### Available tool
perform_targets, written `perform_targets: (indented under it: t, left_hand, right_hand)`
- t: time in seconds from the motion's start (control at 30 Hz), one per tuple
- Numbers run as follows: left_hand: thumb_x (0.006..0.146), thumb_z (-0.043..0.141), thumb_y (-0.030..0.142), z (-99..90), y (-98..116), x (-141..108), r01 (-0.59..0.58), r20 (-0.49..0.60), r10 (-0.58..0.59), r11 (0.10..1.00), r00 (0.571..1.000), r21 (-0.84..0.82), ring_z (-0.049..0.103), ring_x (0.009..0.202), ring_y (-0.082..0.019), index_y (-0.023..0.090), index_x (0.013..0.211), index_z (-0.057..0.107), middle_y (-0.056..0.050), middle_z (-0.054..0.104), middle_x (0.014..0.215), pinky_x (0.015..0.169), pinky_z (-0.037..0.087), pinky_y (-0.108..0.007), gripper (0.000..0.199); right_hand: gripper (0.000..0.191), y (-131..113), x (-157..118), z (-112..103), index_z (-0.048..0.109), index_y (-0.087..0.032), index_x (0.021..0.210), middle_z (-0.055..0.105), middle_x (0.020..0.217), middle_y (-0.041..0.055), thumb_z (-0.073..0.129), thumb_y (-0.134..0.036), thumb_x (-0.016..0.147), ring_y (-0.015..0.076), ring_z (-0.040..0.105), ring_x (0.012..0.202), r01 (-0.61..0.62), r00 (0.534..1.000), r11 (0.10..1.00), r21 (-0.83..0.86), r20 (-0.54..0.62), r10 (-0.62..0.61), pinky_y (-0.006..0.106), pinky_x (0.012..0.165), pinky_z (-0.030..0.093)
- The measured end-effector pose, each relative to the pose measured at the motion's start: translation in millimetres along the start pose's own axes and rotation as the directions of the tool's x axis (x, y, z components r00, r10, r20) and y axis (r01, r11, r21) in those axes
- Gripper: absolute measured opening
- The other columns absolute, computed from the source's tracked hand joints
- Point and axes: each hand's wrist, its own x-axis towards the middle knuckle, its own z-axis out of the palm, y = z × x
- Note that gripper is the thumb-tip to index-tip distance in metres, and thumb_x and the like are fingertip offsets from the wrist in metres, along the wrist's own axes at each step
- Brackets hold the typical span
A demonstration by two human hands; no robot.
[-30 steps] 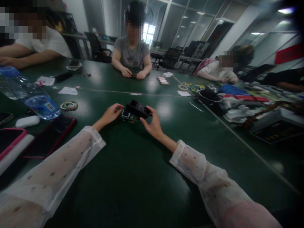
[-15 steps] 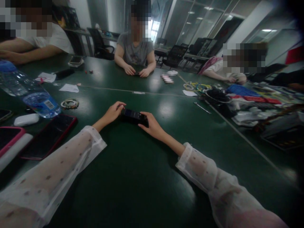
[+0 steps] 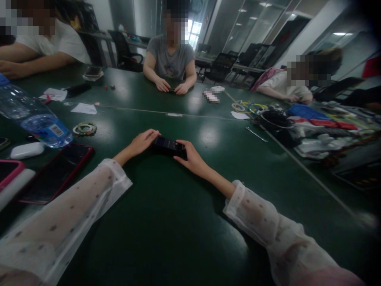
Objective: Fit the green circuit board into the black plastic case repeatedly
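A small black device (image 3: pixel 168 146) with a dark screen lies near the middle of the dark green table (image 3: pixel 166 222). My right hand (image 3: pixel 193 159) grips its right end, thumb on the near side and fingers at the far side. At its left end is my left hand (image 3: pixel 142 143), fingers together and fingertips against the device's upper left corner. What lies under the left fingers is hidden. Both forearms wear sheer white dotted sleeves.
At the left are a water bottle (image 3: pixel 44 123), a red-edged phone (image 3: pixel 58 172), a white case (image 3: pixel 27 150) and bracelets (image 3: pixel 85 129). On the right lie a wrench (image 3: pixel 256 134) and a heap of cables (image 3: pixel 276 123). Three people sit around the table.
My left fingers have lowered and closed in on the device's left corner. The view has shifted slightly, so the items at the left sit further left. My right hand keeps its hold.
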Motion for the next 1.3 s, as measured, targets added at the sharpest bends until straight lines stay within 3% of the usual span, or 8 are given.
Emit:
perform_targets:
  t: [0.33,0.53,0.77,0.93,1.3]
  left_hand:
    - [0.102,0.034,0.067,-0.2,3.9,-0.4,0.000,0.021,-0.002,0.997,1.000,0.075,0.065,0.104,-0.026,0.024,0.119,0.068,-0.006,0.072,0.114,0.094,0.050,-0.040,0.057]
    - [0.102,0.033,0.068,-1.0,7.2,-1.3,0.024,0.026,-0.026,0.995,0.999,0.097,0.066,0.102,-0.026,0.024,0.120,0.068,-0.007,0.072,0.113,0.093,0.051,-0.041,0.059]
    - [0.102,0.032,0.069,-1.8,8.6,-2.4,0.028,0.033,-0.031,0.995,0.999,0.094,0.066,0.102,-0.026,0.023,0.120,0.068,-0.007,0.072,0.114,0.094,0.049,-0.041,0.061]
    - [0.102,0.031,0.068,-1.5,7.6,-1.8,0.028,0.040,-0.032,0.995,0.999,0.097,0.066,0.102,-0.026,0.023,0.121,0.068,-0.008,0.071,0.114,0.092,0.049,-0.041,0.061]
    - [0.102,0.035,0.066,-1.1,8.1,-1.4,0.014,0.025,-0.016,0.996,1.000,0.093,0.065,0.103,-0.026,0.023,0.118,0.069,-0.007,0.072,0.115,0.092,0.049,-0.040,0.057]
  right_hand:
    - [0.069,3.4,0.6,2.2,0.036,-0.026,0.152,0.054,0.145,0.0153,0.070,-0.030,0.092,0.0346,0.054,0.136,0.004,1.000,1.000,0.017,0.012,-0.005,0.063,0.117,0.044]
    - [0.070,2.5,0.1,1.3,0.035,-0.027,0.153,0.055,0.143,0.0152,0.070,-0.032,0.092,0.0354,0.053,0.135,-0.017,1.000,0.999,0.045,0.021,0.016,0.064,0.117,0.043]
    - [0.061,14.2,3.6,2.2,0.049,-0.026,0.139,0.060,0.134,0.0128,0.077,-0.037,0.086,0.0329,0.058,0.128,-0.130,0.991,0.962,0.239,0.026,0.128,0.060,0.110,0.048]
    - [0.062,14.7,5.7,-1.0,0.047,-0.028,0.142,0.057,0.140,0.0121,0.075,-0.038,0.087,0.0310,0.057,0.132,-0.139,0.990,0.920,0.367,0.040,0.133,0.056,0.112,0.047]
    - [0.052,14.4,4.7,1.4,0.051,-0.027,0.135,0.059,0.129,0.0115,0.073,-0.038,0.089,0.0311,0.060,0.120,-0.094,0.995,0.961,0.260,0.003,0.097,0.055,0.104,0.050]
